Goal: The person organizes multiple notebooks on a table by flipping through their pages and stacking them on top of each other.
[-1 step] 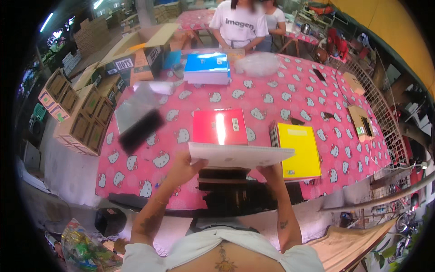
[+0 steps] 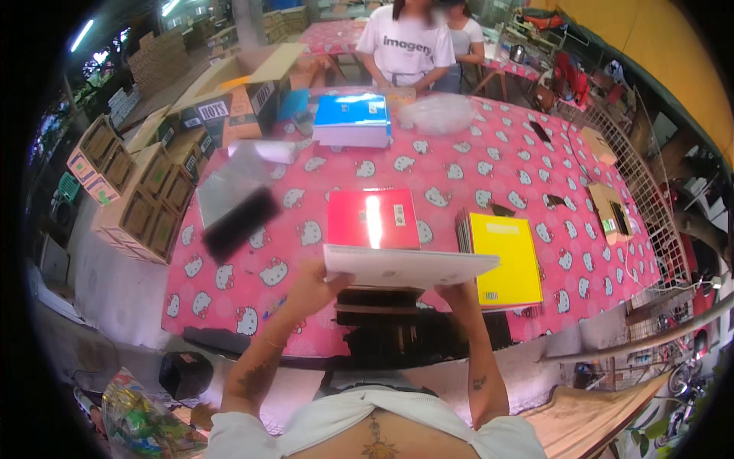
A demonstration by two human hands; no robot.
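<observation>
Both my hands hold a white spiral-bound notebook [image 2: 409,265] tilted above the table's near edge. My left hand [image 2: 325,283] is closed on its left end, with the thumb over the near face. My right hand [image 2: 457,294] grips the lower edge toward the right end, its fingers partly hidden behind it. Just beyond lies a red notebook [image 2: 371,218], its near edge covered by the white one. A stack of notebooks with a yellow cover [image 2: 506,260] rests beside my right hand. Under the held notebook, a dark brown slatted object [image 2: 376,306] shows in part.
A pile of blue notebooks [image 2: 352,115] and a clear plastic bag [image 2: 437,115] lie at the table's far side. Left are a blurred black block [image 2: 242,224], plastic sheeting [image 2: 237,180] and cardboard boxes [image 2: 145,195]. A person in a white shirt [image 2: 405,50] stands across the pink table [image 2: 459,164].
</observation>
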